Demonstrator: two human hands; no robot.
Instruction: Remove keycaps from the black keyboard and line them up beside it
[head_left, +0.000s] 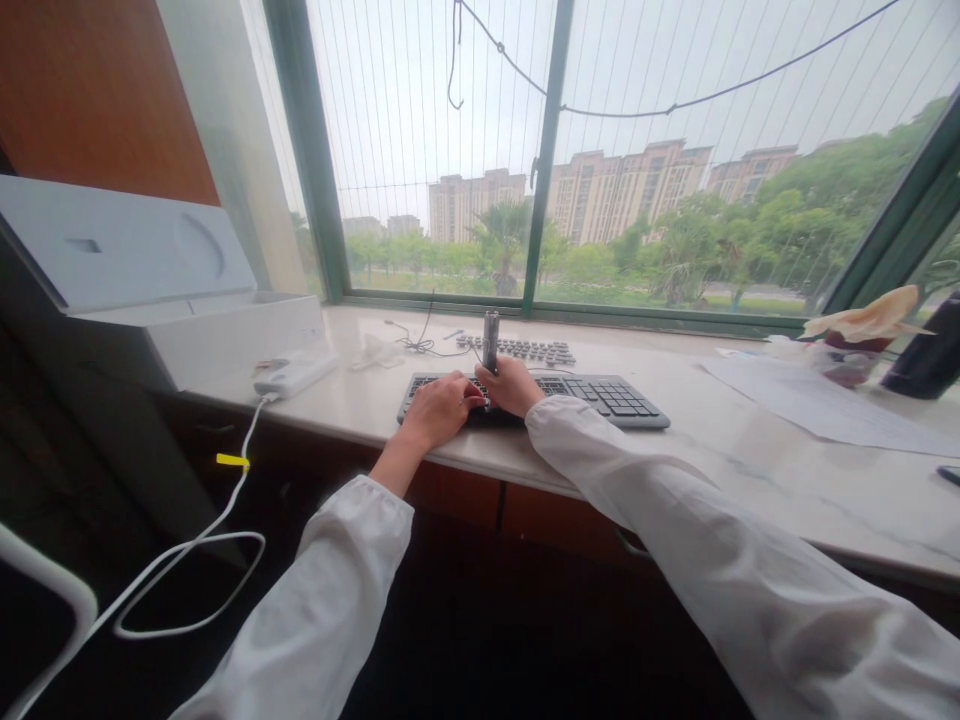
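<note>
A dark keyboard (pixel 622 400) lies on the white counter in front of me. My right hand (pixel 512 386) is wrapped round a dark grey cylindrical tool (pixel 490 340), held upright over the middle of the keyboard. The tool's lower end is hidden by my fingers. Over the keyboard's left part rests my left hand (pixel 442 405), its thumb and fingers drawn together close to the foot of the tool. What they pinch, if anything, is too small to make out. Behind the keyboard, loose keycaps (pixel 536 350) are laid out in rows.
A thin dark cable (pixel 421 346) lies coiled behind the keyboard. To the left are a white power strip (pixel 281 378) and an open white box (pixel 232 340). Paper sheets (pixel 817 395) and a black bottle (pixel 926 350) are on the right. Windows rise behind the counter.
</note>
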